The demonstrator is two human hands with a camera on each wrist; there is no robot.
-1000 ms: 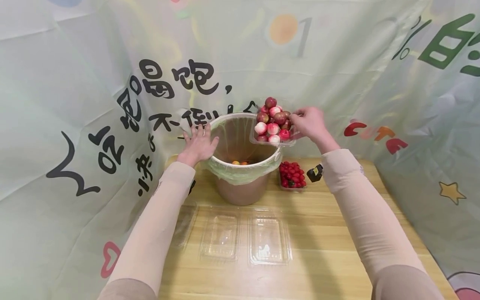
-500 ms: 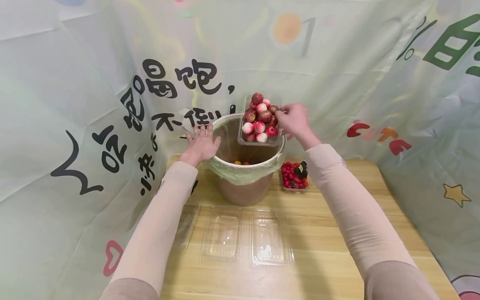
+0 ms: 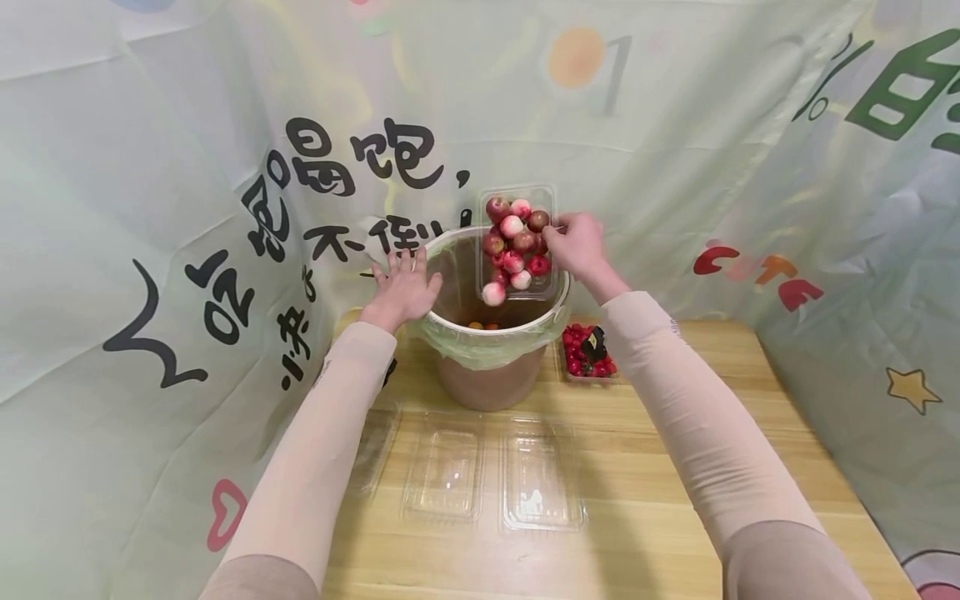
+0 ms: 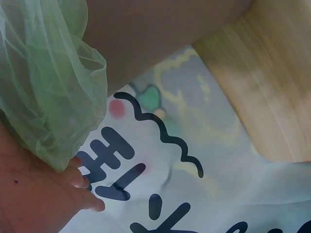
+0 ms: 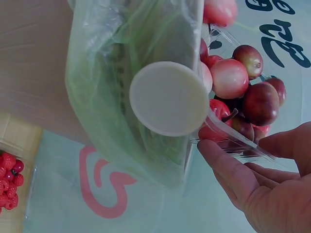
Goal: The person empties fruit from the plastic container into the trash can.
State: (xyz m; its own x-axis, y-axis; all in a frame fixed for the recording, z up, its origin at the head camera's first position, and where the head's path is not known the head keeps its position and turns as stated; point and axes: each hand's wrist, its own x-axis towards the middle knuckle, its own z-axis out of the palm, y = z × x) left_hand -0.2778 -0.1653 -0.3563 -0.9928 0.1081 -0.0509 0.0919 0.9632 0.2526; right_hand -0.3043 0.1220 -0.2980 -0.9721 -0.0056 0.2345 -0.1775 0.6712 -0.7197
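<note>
My right hand (image 3: pixel 577 246) pinches the side of a clear plastic tray (image 3: pixel 551 196), tipped toward me over the mouth of a brown bucket (image 3: pixel 487 383). Round red, dark red and pinkish-white fruits (image 3: pixel 513 242) fill the tray, and the lowest one hangs over its near edge. In the right wrist view, the thumb and fingers (image 5: pixel 233 174) grip the tray's corner just outside the rim. My left hand (image 3: pixel 401 287) rests on the bucket's left rim with fingers spread. A green liner bag (image 4: pixel 48 73) folds over that rim. Some orange fruits (image 3: pixel 483 326) lie inside the bucket.
A clear box of red berries (image 3: pixel 588 350) stands right of the bucket, partly covered by a black device on my right wrist. Clear plastic trays (image 3: pixel 444 475) lie in front on the wooden table (image 3: pixel 660 500). Printed cloth (image 3: pixel 675 167) walls the back and sides.
My right hand has carried the fruit tray left over the bucket and then tipped it. The fruits have slid toward its near edge. The left hand has stayed on the rim.
</note>
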